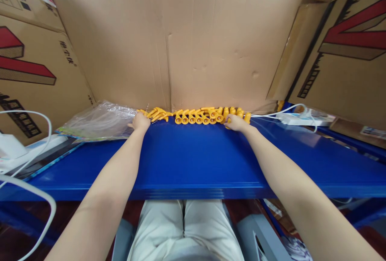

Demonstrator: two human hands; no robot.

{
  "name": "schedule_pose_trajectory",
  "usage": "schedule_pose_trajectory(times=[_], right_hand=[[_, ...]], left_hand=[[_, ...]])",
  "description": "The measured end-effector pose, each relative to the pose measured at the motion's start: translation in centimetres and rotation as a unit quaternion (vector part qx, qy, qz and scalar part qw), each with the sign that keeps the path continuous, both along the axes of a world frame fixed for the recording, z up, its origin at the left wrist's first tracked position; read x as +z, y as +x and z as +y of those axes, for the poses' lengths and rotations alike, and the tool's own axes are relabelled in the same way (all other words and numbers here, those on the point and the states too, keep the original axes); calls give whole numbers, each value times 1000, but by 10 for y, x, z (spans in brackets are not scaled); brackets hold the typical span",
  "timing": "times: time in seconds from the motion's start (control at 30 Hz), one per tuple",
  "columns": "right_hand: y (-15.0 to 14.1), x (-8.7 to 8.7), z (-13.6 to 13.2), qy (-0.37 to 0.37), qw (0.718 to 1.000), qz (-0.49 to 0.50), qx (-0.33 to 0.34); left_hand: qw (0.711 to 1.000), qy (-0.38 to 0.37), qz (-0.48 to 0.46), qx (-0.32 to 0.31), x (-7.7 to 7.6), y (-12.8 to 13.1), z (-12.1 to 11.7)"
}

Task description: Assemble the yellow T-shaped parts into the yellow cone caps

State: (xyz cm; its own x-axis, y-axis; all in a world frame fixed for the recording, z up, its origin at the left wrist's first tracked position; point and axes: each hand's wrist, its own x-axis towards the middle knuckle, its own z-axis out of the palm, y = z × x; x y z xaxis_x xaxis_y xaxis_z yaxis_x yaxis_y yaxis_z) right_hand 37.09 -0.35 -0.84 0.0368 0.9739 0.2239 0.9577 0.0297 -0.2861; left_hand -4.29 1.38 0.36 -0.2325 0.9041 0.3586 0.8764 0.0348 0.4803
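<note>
Along the back of the blue shelf lies a row of small yellow plastic pieces (199, 118) with round, cup-like ends facing me; they look like tiny flashlights. At the row's left end is a pile of thinner yellow pieces (158, 114), with bits of beaded chain among them. My left hand (141, 122) is at this pile's left side, fingers curled and mostly hidden behind the hand. My right hand (237, 122) is closed at the row's right part, fingertips around a yellow piece (228, 126). More yellow pieces stand behind and beside it.
A clear plastic bag (102, 122) lies left of my left hand. A cardboard sheet (211, 52) stands behind the row, with printed cartons (352, 60) at both sides. White power strips (304, 119) and cables lie at the right and left. The shelf's front edge (199, 192) is above my lap.
</note>
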Motion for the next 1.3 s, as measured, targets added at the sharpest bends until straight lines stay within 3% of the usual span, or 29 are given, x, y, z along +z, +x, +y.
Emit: schedule_pose_trajectory(times=[0.03, 0.13, 0.33, 0.53, 0.63, 0.73, 0.87, 1.07, 1.3], right_hand=[[0, 0, 0, 1, 1000, 0, -3], [-1, 0, -2, 8, 1000, -2, -6], [0, -1, -2, 22, 1000, -6, 8], [-4, 2, -5, 0, 1000, -19, -7], [-5, 3, -7, -6, 1000, -23, -9], [-6, 4, -7, -8, 1000, -27, -7], [-6, 3, -6, -8, 1000, -30, -5], [-1, -1, 1, 13, 1000, 3, 14], [8, -6, 9, -3, 1000, 10, 15]], left_hand=[[996, 28, -40, 73, 0, 2, 0], [982, 91, -109, 121, 0, 9, -4], [974, 187, -118, 60, 4, 11, -6], [974, 227, -6, -12, 10, 23, -8], [971, 189, 73, -124, 9, 39, -9], [952, 74, 135, -264, 4, 58, -11], [914, -49, 194, -353, -1, 79, -17], [913, -59, 193, -356, 0, 86, -25], [937, -10, 222, -270, 6, 81, -31]])
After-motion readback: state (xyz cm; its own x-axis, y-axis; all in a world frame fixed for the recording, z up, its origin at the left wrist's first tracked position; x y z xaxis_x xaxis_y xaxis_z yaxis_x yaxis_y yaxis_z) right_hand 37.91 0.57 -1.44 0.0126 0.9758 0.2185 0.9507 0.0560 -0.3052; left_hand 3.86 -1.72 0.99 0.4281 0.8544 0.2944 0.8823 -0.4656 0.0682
